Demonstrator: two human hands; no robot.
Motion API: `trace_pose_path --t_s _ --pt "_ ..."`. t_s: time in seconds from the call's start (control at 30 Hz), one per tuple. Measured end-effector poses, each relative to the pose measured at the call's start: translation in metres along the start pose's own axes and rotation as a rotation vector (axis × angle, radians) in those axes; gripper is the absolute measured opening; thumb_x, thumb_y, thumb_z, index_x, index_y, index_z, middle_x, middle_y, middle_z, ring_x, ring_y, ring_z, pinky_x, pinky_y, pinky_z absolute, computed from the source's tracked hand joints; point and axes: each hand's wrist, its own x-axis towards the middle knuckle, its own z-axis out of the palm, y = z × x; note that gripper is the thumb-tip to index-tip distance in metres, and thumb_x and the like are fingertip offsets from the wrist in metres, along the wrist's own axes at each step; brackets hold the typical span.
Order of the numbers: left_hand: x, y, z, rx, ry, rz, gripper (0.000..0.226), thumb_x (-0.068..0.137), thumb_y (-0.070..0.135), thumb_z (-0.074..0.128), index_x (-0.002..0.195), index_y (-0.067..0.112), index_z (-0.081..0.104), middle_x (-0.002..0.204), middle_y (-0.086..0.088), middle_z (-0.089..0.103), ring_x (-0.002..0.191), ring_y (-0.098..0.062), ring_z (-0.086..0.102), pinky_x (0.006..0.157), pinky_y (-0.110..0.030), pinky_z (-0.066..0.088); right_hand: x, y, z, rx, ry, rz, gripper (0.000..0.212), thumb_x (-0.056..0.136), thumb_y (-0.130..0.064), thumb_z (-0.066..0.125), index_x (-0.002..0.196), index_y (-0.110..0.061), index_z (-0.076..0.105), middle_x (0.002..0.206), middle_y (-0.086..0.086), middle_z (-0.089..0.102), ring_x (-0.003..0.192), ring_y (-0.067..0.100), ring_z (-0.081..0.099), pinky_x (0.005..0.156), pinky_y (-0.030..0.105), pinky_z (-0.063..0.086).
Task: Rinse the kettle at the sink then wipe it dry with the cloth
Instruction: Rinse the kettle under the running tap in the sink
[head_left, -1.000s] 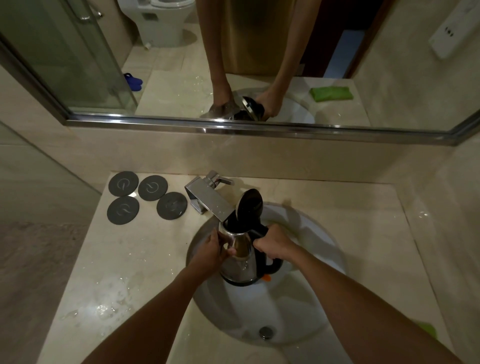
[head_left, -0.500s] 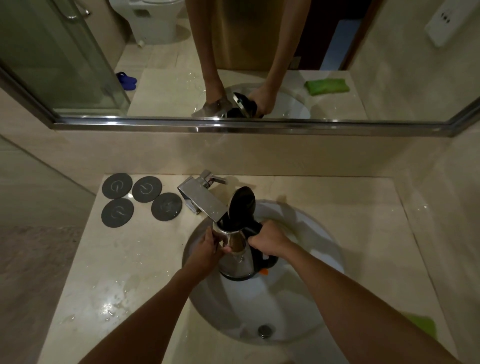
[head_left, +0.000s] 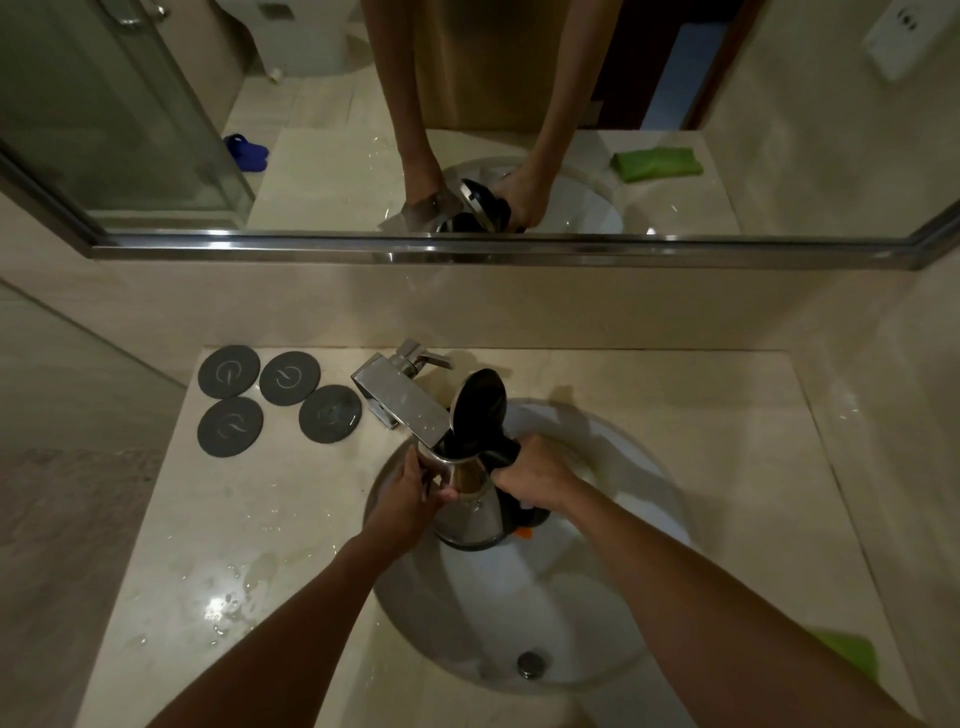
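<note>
A steel kettle (head_left: 470, 512) with a black handle and an open black lid (head_left: 478, 402) is held upright over the white sink basin (head_left: 613, 582), its mouth right under the square chrome faucet spout (head_left: 402, 402). My left hand (head_left: 408, 499) grips the kettle's steel body near the spout side. My right hand (head_left: 530, 475) is closed around the black handle. No water stream is visible. A green cloth (head_left: 852, 654) lies on the counter at the lower right, partly hidden behind my right forearm.
Several dark round coasters (head_left: 278, 397) lie on the beige counter left of the faucet. Water puddles (head_left: 228, 603) wet the counter at the left front. The drain (head_left: 531, 664) sits at the basin's near side. A wall mirror (head_left: 467, 119) rises behind the counter.
The view has shifted slightly; the kettle stays under the faucet with both hands holding it as before. No clear movement of the kettle itself.
</note>
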Motion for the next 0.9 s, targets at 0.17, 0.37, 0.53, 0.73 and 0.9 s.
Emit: trace_pose_path --t_s 0.17,0.37,0.53,0.73,0.9 --pt "-0.004 -0.003 0.0 -0.035 0.013 0.024 0.047 0.083 0.037 0.068 0.121 0.025 0.042 0.11 0.013 0.052 0.093 0.006 0.05 0.073 -0.009 0.034 0.0 0.0 0.003 -0.004 -0.003 -0.021 0.008 0.082 -0.017 0.069 0.082 -0.017 0.061 0.071 0.003 0.062 0.067 0.017 0.063 0.058 0.027 0.048" --pt "-0.006 -0.003 -0.001 -0.104 0.031 0.02 0.054 0.081 0.025 0.072 0.127 0.02 0.043 0.117 0.008 0.051 0.105 -0.008 0.049 0.084 -0.018 0.036 -0.001 -0.002 0.006 -0.006 -0.005 -0.026 0.014 0.081 -0.016 0.07 0.075 -0.019 0.058 0.068 0.003 0.06 0.065 0.016 0.061 0.054 0.025 0.044" --pt "-0.008 -0.008 -0.003 -0.097 0.025 -0.03 0.054 0.081 0.029 0.071 0.125 0.014 0.044 0.115 0.004 0.051 0.101 -0.01 0.05 0.073 -0.01 0.036 -0.004 -0.005 0.007 0.01 -0.034 -0.01 0.01 0.079 -0.013 0.069 0.084 -0.012 0.06 0.068 0.007 0.06 0.061 0.021 0.061 0.053 0.029 0.048" --pt "-0.016 -0.012 -0.004 -0.109 0.019 -0.021 0.049 0.082 0.029 0.071 0.121 0.019 0.044 0.115 0.005 0.05 0.101 -0.008 0.05 0.07 -0.005 0.034 -0.008 -0.005 0.012 0.029 -0.057 0.008 0.011 0.074 -0.01 0.069 0.073 -0.012 0.057 0.062 0.008 0.056 0.051 0.02 0.057 0.047 0.027 0.045" --pt "-0.017 -0.013 -0.003 -0.117 0.007 -0.05 0.046 0.083 0.024 0.07 0.12 0.017 0.044 0.114 0.001 0.052 0.1 -0.012 0.053 0.069 -0.009 0.036 -0.01 -0.007 0.016 0.042 -0.044 0.022 0.008 0.073 -0.011 0.069 0.077 -0.009 0.062 0.066 0.009 0.061 0.06 0.023 0.063 0.052 0.03 0.05"
